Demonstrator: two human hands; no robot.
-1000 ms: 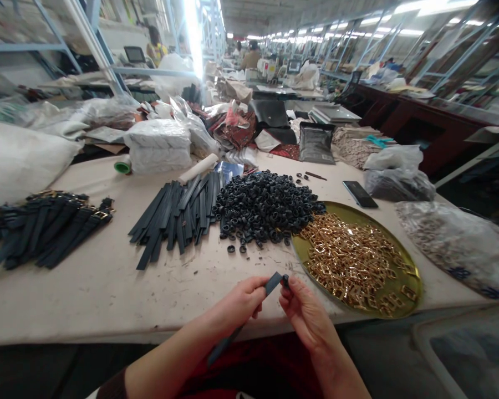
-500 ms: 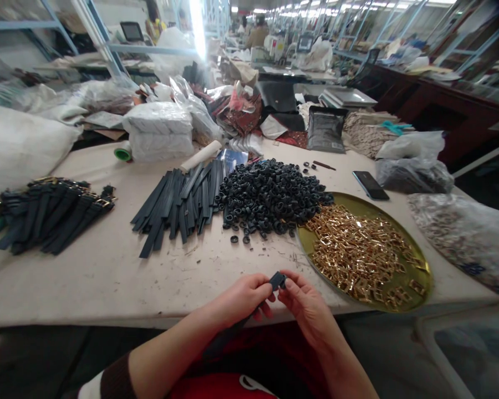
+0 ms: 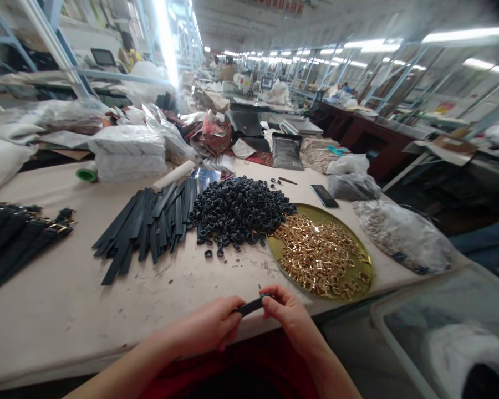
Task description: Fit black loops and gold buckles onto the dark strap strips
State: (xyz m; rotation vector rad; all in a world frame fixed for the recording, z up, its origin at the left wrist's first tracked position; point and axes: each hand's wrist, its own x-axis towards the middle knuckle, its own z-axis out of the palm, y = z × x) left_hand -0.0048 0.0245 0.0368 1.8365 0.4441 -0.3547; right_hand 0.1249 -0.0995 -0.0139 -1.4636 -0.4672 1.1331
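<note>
Near the table's front edge, a dark strap [image 3: 250, 306] is stretched between my two hands. My left hand [image 3: 216, 324] is closed around it on one side. The fingers of my right hand [image 3: 283, 309] pinch its other end; a small dark piece at those fingertips is too hidden to make out. Beyond my hands lie a fan of loose dark straps [image 3: 149, 219] and a heap of small dark strap loops [image 3: 241, 210]. To the right, gold buckles [image 3: 316, 252] cover much of a round golden tray [image 3: 366, 260].
Straps with gold buckles fitted [image 3: 19, 238] lie at the far left. A phone [image 3: 324, 195] and a clear bag of small pieces [image 3: 403, 235] are on the right. Wrapped white packs [image 3: 128, 152] and a green-ended roll [image 3: 86, 175] stand behind.
The view has swung right and upward. My hands have drawn apart, so a longer stretch of strap shows between them; the end at my right hand has turned more sideways.
</note>
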